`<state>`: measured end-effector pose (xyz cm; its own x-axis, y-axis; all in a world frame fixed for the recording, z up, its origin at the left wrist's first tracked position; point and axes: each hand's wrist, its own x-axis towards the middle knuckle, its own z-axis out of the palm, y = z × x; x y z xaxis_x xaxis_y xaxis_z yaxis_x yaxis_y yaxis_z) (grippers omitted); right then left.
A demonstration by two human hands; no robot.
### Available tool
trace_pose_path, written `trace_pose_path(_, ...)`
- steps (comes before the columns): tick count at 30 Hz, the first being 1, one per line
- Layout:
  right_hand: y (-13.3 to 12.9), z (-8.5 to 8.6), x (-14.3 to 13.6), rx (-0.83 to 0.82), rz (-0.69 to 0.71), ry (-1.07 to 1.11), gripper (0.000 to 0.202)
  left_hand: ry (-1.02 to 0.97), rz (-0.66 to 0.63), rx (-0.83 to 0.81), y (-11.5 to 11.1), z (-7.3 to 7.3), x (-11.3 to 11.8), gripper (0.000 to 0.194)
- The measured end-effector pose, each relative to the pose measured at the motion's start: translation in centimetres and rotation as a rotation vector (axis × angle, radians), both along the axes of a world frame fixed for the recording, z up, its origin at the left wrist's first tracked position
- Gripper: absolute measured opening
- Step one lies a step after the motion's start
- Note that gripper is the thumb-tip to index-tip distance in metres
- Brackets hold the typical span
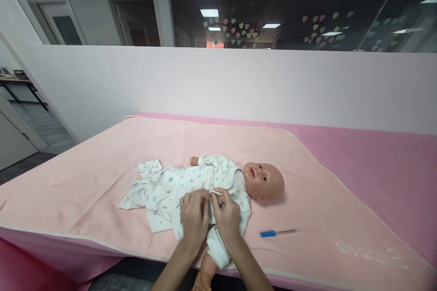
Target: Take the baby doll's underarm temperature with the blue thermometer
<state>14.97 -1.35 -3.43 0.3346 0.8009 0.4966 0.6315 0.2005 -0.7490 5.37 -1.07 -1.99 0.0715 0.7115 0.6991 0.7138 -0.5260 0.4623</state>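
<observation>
A baby doll (264, 182) lies on its back with its head to the right, dressed in a white baby outfit (170, 186) with small coloured prints. My left hand (194, 218) is closed over the front of the outfit, its fingertips pinching cloth at the chest. Right beside it, my right hand (226, 216) pinches the same area, where a thin white strip of the outfit shows at the fingertips. The exact grip is partly hidden by my fingers. One doll arm sticks out of its sleeve (218, 248) between my forearms, toward me. The outfit's legs lie flat at the left.
A slim stick with a blue end (268, 233) lies right of the doll. Under everything is a peach blanket (85, 163) over a pink surface (385, 163). A white wall (239, 86) with a window above stands behind. The bed's near edge is just below my hands.
</observation>
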Motion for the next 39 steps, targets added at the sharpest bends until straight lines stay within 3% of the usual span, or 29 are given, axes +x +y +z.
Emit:
trace_pose_path(12,-0.2,0.3,-0.1,0.098,0.062,-0.045,0.012,0.001,0.039,-0.064,0.0,0.0,-0.1,0.019)
trace_pose_path(25,-0.4,0.9,0.0,0.248,0.073,0.052,0.02,-0.036,0.002,-0.07,-0.1,0.3,0.1,0.018)
trace_pose_path(39,0.1,0.1,-0.1,0.109,0.061,0.244,0.007,0.011,-0.022,0.011,0.1,-0.2,-0.2,0.016)
